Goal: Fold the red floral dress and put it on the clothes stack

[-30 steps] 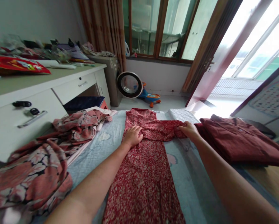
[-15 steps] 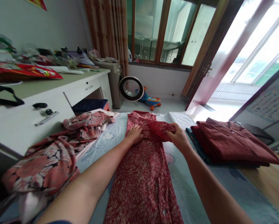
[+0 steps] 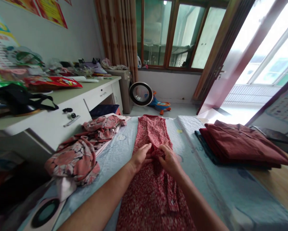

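Observation:
A long red speckled garment (image 3: pixel 148 195) lies lengthwise on the pale blue bed cover (image 3: pixel 192 186), with its sides folded into a narrow strip. One sleeve (image 3: pixel 170 197) runs down its right part, a button showing at the cuff. At the garment's middle, my left hand (image 3: pixel 142 156) and my right hand (image 3: pixel 169 158) are close together. Both hold a gathered bit of the red cloth, my left thumb on top. The right fingers are curled round this cloth, and their tips are partly hidden in its folds.
Folded dark red clothes (image 3: pixel 240 144) are stacked at the right. A crumpled pink floral cloth (image 3: pixel 74 160) lies at the left. Beyond it stands a white desk (image 3: pixel 105 88) loaded with bags. A blue ride-on toy (image 3: pixel 158 104) is on the floor past the bed.
My right hand has moved left and nearer with the sleeve end, and my left hand has come nearer to meet it. The sleeve no longer stretches out sideways. The view has turned slightly left.

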{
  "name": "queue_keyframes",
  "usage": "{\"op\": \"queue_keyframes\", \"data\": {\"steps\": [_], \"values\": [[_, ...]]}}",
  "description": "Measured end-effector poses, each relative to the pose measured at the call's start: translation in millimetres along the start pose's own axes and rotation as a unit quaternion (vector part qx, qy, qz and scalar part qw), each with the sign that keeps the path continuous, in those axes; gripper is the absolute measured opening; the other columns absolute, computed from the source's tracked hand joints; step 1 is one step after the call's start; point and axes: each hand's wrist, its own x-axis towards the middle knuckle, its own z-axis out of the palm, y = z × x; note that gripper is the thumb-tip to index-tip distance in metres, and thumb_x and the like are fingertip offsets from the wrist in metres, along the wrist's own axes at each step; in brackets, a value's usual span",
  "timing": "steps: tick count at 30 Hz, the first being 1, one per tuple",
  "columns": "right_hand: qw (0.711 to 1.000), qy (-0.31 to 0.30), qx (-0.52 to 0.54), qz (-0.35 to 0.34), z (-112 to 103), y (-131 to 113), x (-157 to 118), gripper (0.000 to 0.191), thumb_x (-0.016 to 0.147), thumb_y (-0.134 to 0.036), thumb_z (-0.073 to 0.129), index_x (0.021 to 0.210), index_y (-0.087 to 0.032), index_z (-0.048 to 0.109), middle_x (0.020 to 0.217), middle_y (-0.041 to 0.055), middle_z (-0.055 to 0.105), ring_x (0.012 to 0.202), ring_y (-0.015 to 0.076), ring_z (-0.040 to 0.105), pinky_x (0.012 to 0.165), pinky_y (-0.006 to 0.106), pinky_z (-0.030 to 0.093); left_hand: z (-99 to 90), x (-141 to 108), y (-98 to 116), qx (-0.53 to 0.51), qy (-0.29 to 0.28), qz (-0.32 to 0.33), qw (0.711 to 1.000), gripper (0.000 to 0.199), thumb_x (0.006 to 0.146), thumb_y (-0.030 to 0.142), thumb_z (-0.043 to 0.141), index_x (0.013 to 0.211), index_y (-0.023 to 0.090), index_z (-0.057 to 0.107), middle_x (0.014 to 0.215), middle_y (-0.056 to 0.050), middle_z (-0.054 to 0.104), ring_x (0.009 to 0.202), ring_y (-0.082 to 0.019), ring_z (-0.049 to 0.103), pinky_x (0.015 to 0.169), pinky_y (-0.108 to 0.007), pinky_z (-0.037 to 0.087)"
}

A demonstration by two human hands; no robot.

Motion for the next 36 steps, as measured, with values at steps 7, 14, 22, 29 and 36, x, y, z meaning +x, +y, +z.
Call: {"op": "queue_keyframes", "data": {"steps": [7, 14, 22, 29, 36], "values": [[0.999, -0.031, -0.029, -0.030, 16.9, -26.8, -18.5, 0.034, 0.071, -0.003, 0.050, 0.098, -0.022, 0.060, 0.100, 0.0058, 0.060, 0.097, 0.0215, 0.056, 0.090, 0.034, 0.046, 3.2, -39.5, -13.9, -0.164, -0.019, -0.057, 0.985, 0.025, 0.089, 0.041, 0.062, 0.095, 0.017, 0.066, 0.087, -0.005, 0.071, 0.072, -0.016, 0.065, 0.069, -0.029, 0.054], [0.998, -0.057, 0.034, -0.016, 17.3, -31.7, -40.2, 0.047, 0.076, -0.013, 0.059, 0.123, -0.019, 0.056, 0.116, 0.0094, 0.062, 0.108, 0.0234, 0.058, 0.098, 0.040, 0.046, 1.9, -59.4, -24.9, -0.218, 0.002, -0.045, 0.975, 0.019, 0.090, 0.033, 0.061, 0.097, 0.017, 0.066, 0.088, -0.005, 0.072, 0.073, -0.016, 0.066, 0.067, -0.029, 0.057], [0.991, -0.008, 0.099, 0.094, 0.4, -6.0, -64.3, 0.028, 0.082, -0.027, 0.058, 0.109, -0.020, 0.061, 0.105, 0.0070, 0.065, 0.088, 0.0183, 0.064, 0.076, 0.033, 0.054, 5.8, -81.6, -25.6, -0.227, 0.021, -0.057, 0.972, 0.011, 0.083, 0.015, 0.068, 0.093, 0.015, 0.064, 0.093, -0.006, 0.072, 0.078, -0.016, 0.070, 0.074, -0.033, 0.059], [0.985, -0.140, 0.100, 0.017, -7.5, -24.5, -84.6, 0.058, 0.075, -0.018, 0.064, 0.132, -0.024, 0.052, 0.123, 0.0082, 0.059, 0.110, 0.0218, 0.059, 0.096, 0.040, 0.048, 7.7, -101.0, -40.6, -0.136, 0.089, -0.059, 0.985, 0.017, 0.081, 0.021, 0.071, 0.096, 0.018, 0.063, 0.076, 0.001, 0.070, 0.053, -0.010, 0.062, 0.049, -0.020, 0.046], [0.993, -0.106, 0.025, -0.042, 2.6, -37.8, -99.2, 0.068, 0.073, -0.012, 0.062, 0.139, -0.022, 0.045, 0.134, 0.0120, 0.052, 0.126, 0.0285, 0.046, 0.108, 0.050, 0.039, 11.1, -123.7, -42.8, -0.158, 0.106, -0.009, 0.982, 0.011, 0.081, 0.015, 0.068, 0.091, 0.016, 0.064, 0.077, 0.001, 0.069, 0.061, -0.010, 0.065, 0.049, -0.018, 0.043]]}}
